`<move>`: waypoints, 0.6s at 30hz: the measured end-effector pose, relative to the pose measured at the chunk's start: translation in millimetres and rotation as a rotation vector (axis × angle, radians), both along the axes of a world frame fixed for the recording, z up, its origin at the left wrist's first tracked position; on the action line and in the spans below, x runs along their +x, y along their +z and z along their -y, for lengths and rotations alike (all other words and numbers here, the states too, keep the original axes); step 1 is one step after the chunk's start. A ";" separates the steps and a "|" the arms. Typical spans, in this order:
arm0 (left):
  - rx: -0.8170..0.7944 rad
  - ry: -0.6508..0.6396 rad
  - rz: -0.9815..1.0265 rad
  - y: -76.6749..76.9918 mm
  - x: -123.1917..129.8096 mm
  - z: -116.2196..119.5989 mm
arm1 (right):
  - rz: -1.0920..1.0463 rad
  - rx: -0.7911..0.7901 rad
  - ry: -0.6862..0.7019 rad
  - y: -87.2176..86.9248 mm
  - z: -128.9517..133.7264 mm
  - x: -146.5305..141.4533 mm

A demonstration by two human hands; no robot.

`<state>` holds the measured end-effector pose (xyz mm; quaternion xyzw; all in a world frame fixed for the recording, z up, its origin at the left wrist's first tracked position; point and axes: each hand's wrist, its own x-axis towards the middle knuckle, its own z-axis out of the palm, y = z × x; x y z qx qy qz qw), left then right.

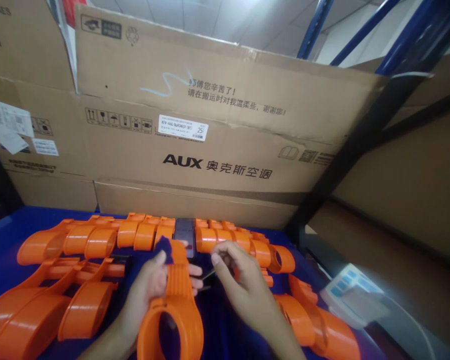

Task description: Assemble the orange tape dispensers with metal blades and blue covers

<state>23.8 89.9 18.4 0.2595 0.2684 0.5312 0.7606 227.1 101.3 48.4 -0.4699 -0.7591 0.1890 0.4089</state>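
My left hand (pixel 155 280) is wrapped round the ribbed neck of an orange plastic part (pixel 178 285) with a large open ring (pixel 197 325) at its near end. Its far end, beside my thumb, looks dark blue or shaded. My right hand (pixel 243 280) is just right of the part, apart from it, thumb and fingers curled together. A thin black piece (pixel 209 280) shows between the two hands; whether my right fingers hold it is hidden. Similar orange parts lie in rows at left (pixel 86 310) and right (pixel 296 315).
A blue surface (pixel 7 225) carries the orange parts. Behind stands a large cardboard box (pixel 135 165). A dark phone-like device (pixel 184 235) lies at the back middle. At right are a black rack post (pixel 330 165) and a white device with blue patches (pixel 352 290).
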 end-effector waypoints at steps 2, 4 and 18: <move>-0.041 0.064 0.065 5.8 -2.6 -1.8 | 0.241 -0.023 0.017 5.4 2.4 9.0; -0.066 0.105 0.109 8.9 -4.6 -2.9 | 0.418 -0.068 0.103 9.1 8.1 15.3; -0.011 0.043 0.058 -9.5 -6.9 -1.9 | 0.491 -0.003 0.204 -0.1 9.1 13.0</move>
